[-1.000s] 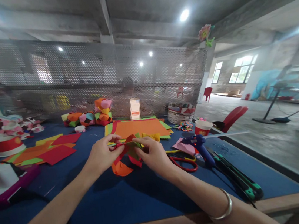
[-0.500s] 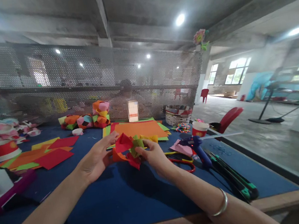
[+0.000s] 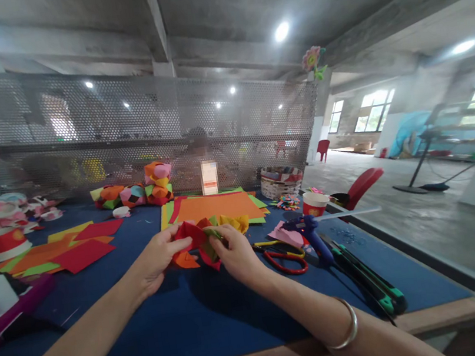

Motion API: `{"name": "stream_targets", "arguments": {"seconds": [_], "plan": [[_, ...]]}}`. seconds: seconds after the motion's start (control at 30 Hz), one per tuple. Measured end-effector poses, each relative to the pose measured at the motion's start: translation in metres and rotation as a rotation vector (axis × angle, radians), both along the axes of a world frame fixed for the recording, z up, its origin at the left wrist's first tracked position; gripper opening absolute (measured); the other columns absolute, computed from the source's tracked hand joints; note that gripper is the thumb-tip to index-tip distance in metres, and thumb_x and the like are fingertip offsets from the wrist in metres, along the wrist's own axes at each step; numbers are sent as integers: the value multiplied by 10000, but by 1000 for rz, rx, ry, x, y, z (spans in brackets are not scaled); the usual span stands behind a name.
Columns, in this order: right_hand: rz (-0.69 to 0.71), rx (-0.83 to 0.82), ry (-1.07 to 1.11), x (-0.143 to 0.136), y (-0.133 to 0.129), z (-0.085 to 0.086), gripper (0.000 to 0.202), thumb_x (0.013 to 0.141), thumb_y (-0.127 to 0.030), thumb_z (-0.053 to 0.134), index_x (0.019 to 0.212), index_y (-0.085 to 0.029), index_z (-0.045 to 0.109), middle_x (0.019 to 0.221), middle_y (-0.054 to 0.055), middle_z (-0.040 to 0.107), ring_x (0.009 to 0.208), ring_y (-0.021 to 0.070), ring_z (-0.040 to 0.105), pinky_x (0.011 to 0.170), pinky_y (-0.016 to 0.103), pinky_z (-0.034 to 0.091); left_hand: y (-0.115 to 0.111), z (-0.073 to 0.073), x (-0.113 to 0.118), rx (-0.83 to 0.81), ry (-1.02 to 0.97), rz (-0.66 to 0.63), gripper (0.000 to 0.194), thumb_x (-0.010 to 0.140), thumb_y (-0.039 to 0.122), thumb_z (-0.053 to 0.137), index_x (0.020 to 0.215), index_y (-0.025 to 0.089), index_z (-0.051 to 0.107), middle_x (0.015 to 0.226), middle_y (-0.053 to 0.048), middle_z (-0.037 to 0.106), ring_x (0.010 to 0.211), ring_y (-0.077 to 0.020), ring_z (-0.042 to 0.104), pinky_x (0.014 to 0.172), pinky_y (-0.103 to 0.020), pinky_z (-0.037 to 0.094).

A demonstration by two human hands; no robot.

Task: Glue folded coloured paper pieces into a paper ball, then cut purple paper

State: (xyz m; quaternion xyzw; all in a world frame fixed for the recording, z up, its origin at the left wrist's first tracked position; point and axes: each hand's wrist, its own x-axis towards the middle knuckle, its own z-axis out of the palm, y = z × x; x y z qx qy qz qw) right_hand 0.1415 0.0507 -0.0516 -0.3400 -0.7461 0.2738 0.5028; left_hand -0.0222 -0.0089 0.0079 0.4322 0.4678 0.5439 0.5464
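Note:
A folded paper piece in red, green, orange and yellow (image 3: 204,240) is held above the blue table mat. My left hand (image 3: 157,262) pinches its red part from the left side. On the right, my right hand (image 3: 236,255) has its fingers closed on the green part, with the yellow part (image 3: 236,224) behind the fingertips. Behind the hands lies a stack of orange, red and green paper sheets (image 3: 219,207). Scissors with red and yellow handles (image 3: 285,261) rest just right of my right hand.
A blue glue gun (image 3: 316,240), green-and-black cutters (image 3: 371,280) and a paper cup (image 3: 315,203) stand or lie at the right. Loose coloured sheets (image 3: 88,251) are at the left. Folded paper balls (image 3: 133,195) and a woven basket (image 3: 281,182) sit near the mesh screen.
My left hand has moved in and closed on the red part. The paper piece has turned, and its orange flap hangs lower. The view has shifted slightly.

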Motion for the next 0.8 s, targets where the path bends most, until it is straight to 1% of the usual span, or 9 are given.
{"name": "stream_targets", "arguments": {"seconds": [0.1, 0.17, 0.3, 0.37, 0.47, 0.53, 0.6, 0.7, 0.8], "plan": [[-2, 17, -31, 0, -2, 0, 310, 936, -190, 537, 1121, -224, 784, 1053, 86, 714, 1004, 217, 666, 950, 374, 525, 2, -5, -2, 46, -2, -34, 366, 641, 161, 878, 977, 171, 733, 899, -40, 821, 802, -197, 782, 717, -248, 597], [3, 23, -42, -1, -3, -1, 319, 928, -166, 542, 1133, -223, 780, 1048, 82, 712, 991, 214, 665, 944, 367, 526, 4, -9, -3, 69, 16, -50, 408, 607, 223, 914, 978, 181, 749, 928, -42, 825, 893, -225, 785, 788, -274, 594], [13, 55, -60, -1, -7, 1, 309, 946, -163, 531, 1132, -209, 774, 1024, 85, 694, 937, 207, 661, 898, 358, 541, 6, -13, -4, 150, 69, -62, 426, 619, 311, 934, 998, 196, 776, 1055, -53, 824, 1122, -260, 738, 971, -316, 553], [25, 55, -68, -1, -10, 3, 319, 931, -144, 531, 1138, -211, 766, 1038, 86, 695, 943, 207, 665, 899, 363, 544, 6, -12, -3, 162, 60, -65, 415, 646, 322, 933, 1012, 198, 779, 1086, -55, 820, 1145, -254, 730, 966, -300, 556], [16, 11, -52, -1, -13, 7, 320, 894, -170, 591, 1177, -199, 739, 1114, 103, 710, 1029, 231, 676, 970, 404, 531, 1, -6, 1, 88, 1, -73, 336, 751, 322, 888, 1036, 189, 772, 1049, -66, 825, 1004, -225, 774, 841, -267, 597], [-9, -42, -30, -2, -15, 10, 353, 871, -257, 665, 1212, -181, 711, 1177, 122, 713, 1099, 259, 672, 1023, 436, 510, -2, 0, 2, 24, -28, -76, 256, 861, 338, 803, 1055, 176, 766, 993, -77, 829, 854, -204, 790, 727, -254, 612], [-22, -92, -7, -2, -16, 13, 422, 846, -360, 716, 1226, -180, 689, 1221, 128, 710, 1139, 276, 664, 1038, 450, 503, -5, 5, 3, -23, -37, -82, 240, 949, 368, 703, 1044, 157, 767, 917, -87, 827, 715, -187, 777, 633, -247, 609], [-1, -151, 22, 0, -16, 13, 434, 862, -467, 695, 1204, -201, 676, 1221, 111, 711, 1121, 271, 671, 984, 429, 531, -6, 9, 1, -56, -47, -84, 299, 1005, 397, 616, 1000, 144, 774, 848, -88, 819, 625, -170, 751, 596, -242, 611], [57, -196, 52, 0, -16, 11, 397, 895, -464, 648, 1198, -208, 656, 1153, 94, 714, 979, 241, 696, 832, 385, 581, -6, 10, -1, -66, -61, -56, 299, 1012, 390, 601, 984, 150, 778, 856, -83, 820, 622, -158, 745, 608, -232, 615]]}}
